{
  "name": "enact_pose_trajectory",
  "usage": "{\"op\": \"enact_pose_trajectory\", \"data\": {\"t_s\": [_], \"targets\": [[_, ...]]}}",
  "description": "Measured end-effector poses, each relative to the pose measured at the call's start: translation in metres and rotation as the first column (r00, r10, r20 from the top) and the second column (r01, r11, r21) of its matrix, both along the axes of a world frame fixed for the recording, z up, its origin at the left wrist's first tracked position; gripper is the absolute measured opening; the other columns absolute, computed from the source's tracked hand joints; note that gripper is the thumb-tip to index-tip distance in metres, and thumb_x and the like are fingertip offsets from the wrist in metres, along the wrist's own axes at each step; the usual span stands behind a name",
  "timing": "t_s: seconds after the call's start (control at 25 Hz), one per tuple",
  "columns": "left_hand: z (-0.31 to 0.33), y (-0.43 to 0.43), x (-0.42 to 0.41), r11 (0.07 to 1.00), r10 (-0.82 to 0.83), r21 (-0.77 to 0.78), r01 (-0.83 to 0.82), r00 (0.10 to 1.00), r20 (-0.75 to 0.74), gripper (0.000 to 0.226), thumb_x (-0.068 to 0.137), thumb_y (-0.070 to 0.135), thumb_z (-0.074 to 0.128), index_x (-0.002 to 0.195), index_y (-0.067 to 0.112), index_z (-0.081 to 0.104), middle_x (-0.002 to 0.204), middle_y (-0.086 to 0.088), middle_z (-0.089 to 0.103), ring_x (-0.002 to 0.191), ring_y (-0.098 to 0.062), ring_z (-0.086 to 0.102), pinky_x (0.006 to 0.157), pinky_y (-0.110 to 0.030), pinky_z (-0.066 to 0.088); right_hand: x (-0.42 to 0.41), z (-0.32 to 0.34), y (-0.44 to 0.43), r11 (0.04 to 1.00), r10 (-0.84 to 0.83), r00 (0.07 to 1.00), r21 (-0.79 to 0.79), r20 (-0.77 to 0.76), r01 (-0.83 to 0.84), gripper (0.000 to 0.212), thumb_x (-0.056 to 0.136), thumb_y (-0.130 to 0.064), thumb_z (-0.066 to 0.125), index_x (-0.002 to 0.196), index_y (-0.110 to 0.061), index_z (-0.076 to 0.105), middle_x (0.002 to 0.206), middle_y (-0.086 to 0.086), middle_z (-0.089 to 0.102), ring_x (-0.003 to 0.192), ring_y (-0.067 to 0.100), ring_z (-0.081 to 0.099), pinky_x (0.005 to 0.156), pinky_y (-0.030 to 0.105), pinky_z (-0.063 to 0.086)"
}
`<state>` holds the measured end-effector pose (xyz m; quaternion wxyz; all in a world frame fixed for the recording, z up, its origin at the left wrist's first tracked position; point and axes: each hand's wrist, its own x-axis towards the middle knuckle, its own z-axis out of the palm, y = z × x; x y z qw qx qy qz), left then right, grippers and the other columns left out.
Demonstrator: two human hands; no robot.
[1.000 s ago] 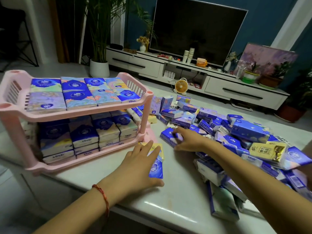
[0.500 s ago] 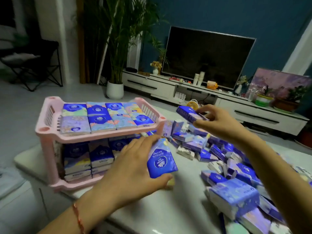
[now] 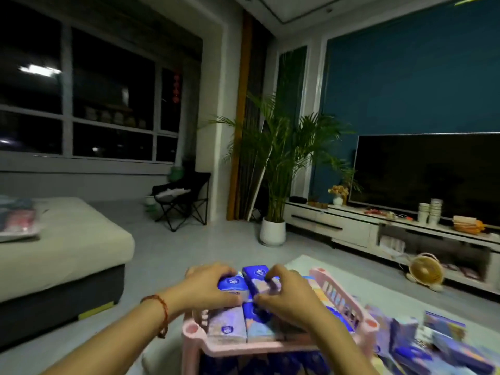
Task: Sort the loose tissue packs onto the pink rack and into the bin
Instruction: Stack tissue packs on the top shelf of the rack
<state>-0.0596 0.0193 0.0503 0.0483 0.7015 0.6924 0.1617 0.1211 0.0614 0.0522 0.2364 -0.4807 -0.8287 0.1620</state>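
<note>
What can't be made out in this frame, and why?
Head view only.
pink rack: lower shelf cut off by the bottom edge.
loose tissue packs: motion-blurred, uncountable.
blue pack under left hand and dark-blue pack under right hand: partly covered by fingers.
bin: outside the frame.

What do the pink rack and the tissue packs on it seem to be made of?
Pink rack: probably moulded plastic, smooth, matte; uniform colour, slatted side, rounded corners. Tissue packs: probably thin printed plastic film, faint sheen; blur leaves it open.
</note>
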Motion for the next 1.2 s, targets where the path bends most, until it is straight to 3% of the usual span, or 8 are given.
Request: {"op": "enact_pose_trajectory", "data": {"t_s": [0.28, 0.56, 0.64, 0.76, 0.88, 1.04, 1.16, 1.2], "targets": [[-0.006, 0.002, 0.0, 0.992, 0.088, -0.072, -0.1, 0.984, -0.152, 0.072, 0.085, 0.057, 0.041, 0.147, 0.033, 0.015, 0.158, -0.001, 0.006, 0.144, -0.018, 0.009, 0.115, -0.032, 0.007, 0.003, -0.01, 0.004, 0.994, 0.093, 0.99, 0.071, -0.106, -0.085, 0.04, 0.085, -0.04, 0.063, 0.121, -0.023, 0.059, 0.118, 0.004, 0.048, 0.104, 0.02, 0.054, 0.081, 0.025, 0.039], [-0.007, 0.002, 0.006, 0.989, 0.128, -0.049, -0.138, 0.977, -0.171, 0.071, 0.087, 0.066, 0.03, 0.147, 0.03, 0.017, 0.155, 0.0, 0.018, 0.142, -0.019, 0.017, 0.114, -0.034, 0.011, 0.003, -0.018, -0.001, 0.985, 0.094, 0.995, 0.145, -0.034, -0.088, 0.047, 0.093, -0.031, 0.051, 0.139, -0.026, 0.042, 0.133, 0.004, 0.042, 0.123, 0.02, 0.043, 0.101, 0.029, 0.035], [-0.006, -0.001, 0.009, 0.992, 0.118, -0.04, -0.121, 0.991, -0.059, 0.07, 0.092, 0.061, 0.028, 0.149, 0.026, 0.009, 0.158, -0.001, 0.006, 0.144, -0.018, 0.012, 0.116, -0.035, 0.009, 0.014, -0.016, -0.002, 0.991, 0.079, 0.989, 0.113, -0.123, -0.065, 0.051, 0.093, -0.027, 0.051, 0.142, -0.025, 0.035, 0.136, 0.006, 0.042, 0.126, 0.02, 0.04, 0.103, 0.03, 0.034], [-0.003, -0.007, 0.008, 0.985, 0.162, 0.033, -0.171, 0.97, 0.18, 0.073, 0.091, 0.059, 0.026, 0.149, 0.024, -0.002, 0.158, -0.001, -0.008, 0.145, -0.021, 0.012, 0.118, -0.04, 0.009, 0.05, -0.008, -0.002, 0.997, -0.036, 0.909, 0.053, -0.415, 0.064, 0.044, 0.092, -0.017, 0.054, 0.135, -0.018, 0.044, 0.125, 0.009, 0.052, 0.104, 0.019, 0.054, 0.087, 0.03, 0.044], [0.003, -0.017, 0.013, 0.927, 0.209, 0.308, -0.213, 0.977, 0.045, 0.066, 0.096, 0.05, 0.029, 0.149, 0.014, 0.014, 0.157, -0.007, 0.01, 0.143, -0.023, 0.017, 0.117, -0.041, 0.01, 0.112, -0.002, 0.005, 0.974, -0.206, 0.79, -0.043, -0.578, 0.223, 0.035, 0.09, -0.006, 0.052, 0.125, -0.009, 0.052, 0.111, 0.011, 0.059, 0.091, 0.021, 0.055, 0.074, 0.028, 0.046], [0.008, -0.042, 0.077, 0.654, -0.178, 0.73, 0.201, 0.978, -0.11, 0.043, 0.082, 0.024, 0.036, 0.113, 0.002, 0.057, 0.119, -0.019, 0.057, 0.111, -0.025, 0.048, 0.094, -0.034, 0.034, 0.204, 0.011, -0.006, 0.897, -0.392, 0.488, -0.206, -0.78, 0.392, 0.019, 0.091, 0.001, 0.047, 0.104, -0.004, 0.06, 0.082, 0.013, 0.059, 0.057, 0.014, 0.053, 0.046, 0.013, 0.042], [0.007, -0.06, 0.166, 0.542, -0.442, 0.604, 0.584, 0.81, -0.386, 0.032, 0.081, 0.018, 0.039, 0.094, 0.003, 0.064, 0.106, -0.019, 0.063, 0.096, -0.028, 0.055, 0.079, -0.034, 0.044, 0.27, 0.016, -0.029, 0.763, -0.565, 0.376, -0.292, -0.734, 0.577, 0.025, 0.092, -0.004, 0.046, 0.07, -0.014, 0.053, 0.078, 0.015, 0.054, 0.04, 0.007, 0.049, 0.044, 0.017, 0.039], [0.001, -0.058, 0.181, 0.551, -0.447, 0.526, 0.647, 0.762, -0.469, 0.033, 0.08, 0.019, 0.038, 0.091, 0.004, 0.065, 0.104, -0.018, 0.064, 0.09, -0.03, 0.06, 0.073, -0.034, 0.05, 0.279, 0.017, -0.028, 0.759, -0.595, 0.432, -0.298, -0.678, 0.579, 0.026, 0.092, -0.005, 0.047, 0.068, -0.015, 0.052, 0.081, 0.016, 0.055, 0.044, 0.011, 0.049, 0.045, 0.018, 0.038]]}}
